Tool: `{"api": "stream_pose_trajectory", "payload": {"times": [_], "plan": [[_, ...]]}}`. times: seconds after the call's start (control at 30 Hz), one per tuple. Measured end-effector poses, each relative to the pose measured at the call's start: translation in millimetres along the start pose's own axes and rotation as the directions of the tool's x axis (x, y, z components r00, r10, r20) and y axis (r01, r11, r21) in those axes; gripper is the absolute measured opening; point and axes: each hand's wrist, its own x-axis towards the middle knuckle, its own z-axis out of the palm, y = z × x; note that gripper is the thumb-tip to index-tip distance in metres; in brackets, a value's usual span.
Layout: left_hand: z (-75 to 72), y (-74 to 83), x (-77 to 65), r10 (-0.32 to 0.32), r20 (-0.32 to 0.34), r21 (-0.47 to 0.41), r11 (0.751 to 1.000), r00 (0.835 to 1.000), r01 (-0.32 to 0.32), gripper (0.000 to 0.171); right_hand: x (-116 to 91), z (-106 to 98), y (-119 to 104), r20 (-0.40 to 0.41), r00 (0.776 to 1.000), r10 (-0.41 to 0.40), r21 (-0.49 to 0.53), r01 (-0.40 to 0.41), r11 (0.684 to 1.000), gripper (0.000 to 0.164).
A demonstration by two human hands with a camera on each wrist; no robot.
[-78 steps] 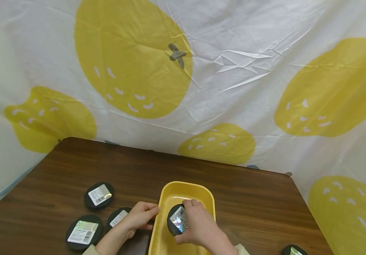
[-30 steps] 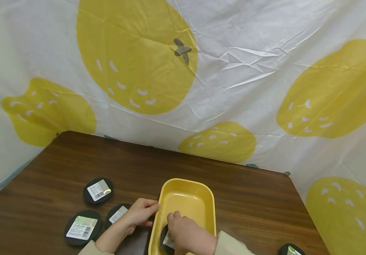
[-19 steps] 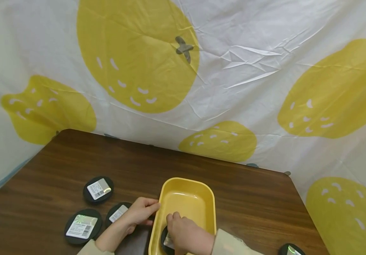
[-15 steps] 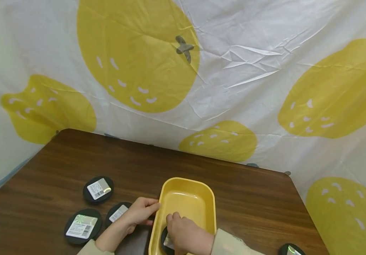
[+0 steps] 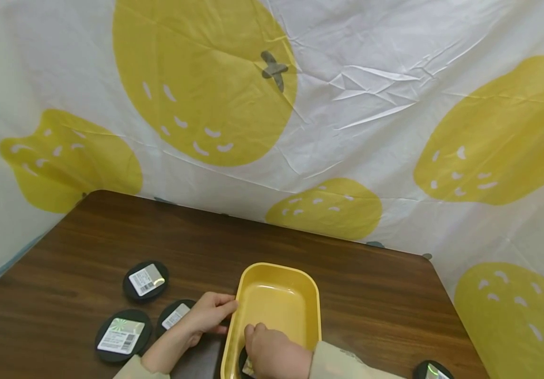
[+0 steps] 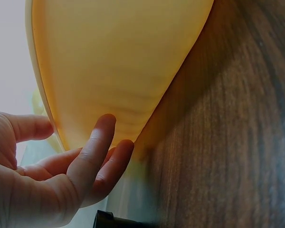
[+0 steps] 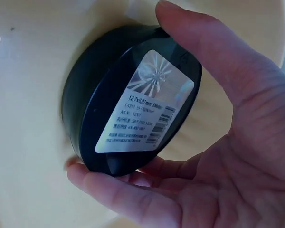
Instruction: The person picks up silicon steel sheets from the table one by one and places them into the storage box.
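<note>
Right hand [image 5: 274, 351] curls its fingers round a round black case [image 7: 133, 102] — perhaps touching bottom — in the yellow tray [image 5: 278, 304], near end; left hand [image 5: 207, 316], fingers relaxed, touches the tray's left wall.

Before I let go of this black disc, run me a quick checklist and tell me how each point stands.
1. Right hand has a grip on the black disc, thumb and fingers at its edge: ok.
2. Disc within the walls of the yellow tray: ok.
3. Left hand touching the tray's side: ok.
4. Disc resting flat on the tray floor: cannot tell; the right hand covers much of it in the head view.
5. Table left of the tray free of discs: not ok; three more discs lie there.
</note>
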Motion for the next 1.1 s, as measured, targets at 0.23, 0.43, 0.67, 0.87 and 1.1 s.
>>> {"api": "stream_pose_trajectory", "payload": {"times": [0.23, 0.43, 0.67, 0.87, 1.1], "plan": [[0.4, -0.1, 0.6, 0.009, 0.01, 0.004, 1.0, 1.0, -0.009, 0.034, 1.8, 3.0, -7.5, 0.012, 1.0, 0.02, -0.129, -0.019, 0.991, 0.031], [2.2, 1.3, 1.3, 0.005, 0.003, 0.013, 1.0, 1.0, -0.005, 0.034, 1.7, 2.5, -9.7, 0.027, 0.999, 0.022, -0.181, -0.017, 0.983, 0.03], [2.8, 1.7, 0.9, -0.001, -0.008, 0.016, 1.0, 1.0, 0.002, 0.034, 1.4, 1.2, -8.6, 0.055, 0.998, 0.011, -0.158, -0.002, 0.987, 0.028], [1.9, 0.3, 0.2, 0.009, -0.002, 0.004, 1.0, 1.0, -0.009, 0.035, 0.4, -3.3, -2.6, 0.085, 0.996, 0.004, -0.071, 0.002, 0.997, 0.029], [1.7, -1.5, 1.3, -0.001, -0.01, 0.014, 1.0, 1.0, 0.002, 0.035, 0.0, -12.5, 4.0, 0.127, 0.991, 0.038, -0.197, -0.012, 0.98, 0.051]]}}
